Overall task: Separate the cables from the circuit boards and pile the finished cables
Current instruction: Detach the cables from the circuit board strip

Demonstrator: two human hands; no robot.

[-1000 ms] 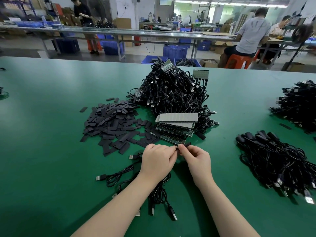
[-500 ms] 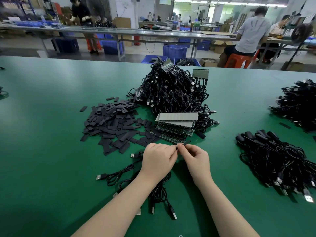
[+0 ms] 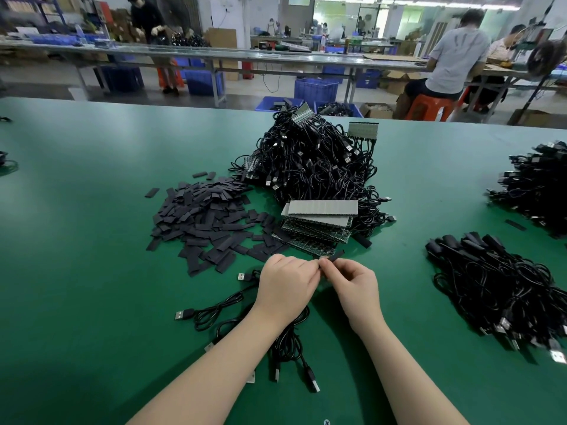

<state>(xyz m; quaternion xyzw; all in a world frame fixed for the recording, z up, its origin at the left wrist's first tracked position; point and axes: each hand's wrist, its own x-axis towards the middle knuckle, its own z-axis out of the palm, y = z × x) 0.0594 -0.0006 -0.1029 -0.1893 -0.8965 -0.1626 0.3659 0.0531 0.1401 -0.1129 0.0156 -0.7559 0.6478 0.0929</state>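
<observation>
Both hands much as a second ago; left hand [image 3: 287,282] and right hand [image 3: 352,282] pinch one black sleeve [image 3: 333,257], now tilted further up; cables [image 3: 245,305] lie beneath on the surface [image 3: 76,271]; separation seemingly unfinished; finished pile [image 3: 497,289] right.

This is a factory assembly floor. Long workbenches [image 3: 214,55] cross the upper frame, with blue plastic crates [image 3: 316,88] beneath, seated workers [image 3: 454,56] at upper right, and a green work table [image 3: 92,240] filling the foreground.
</observation>
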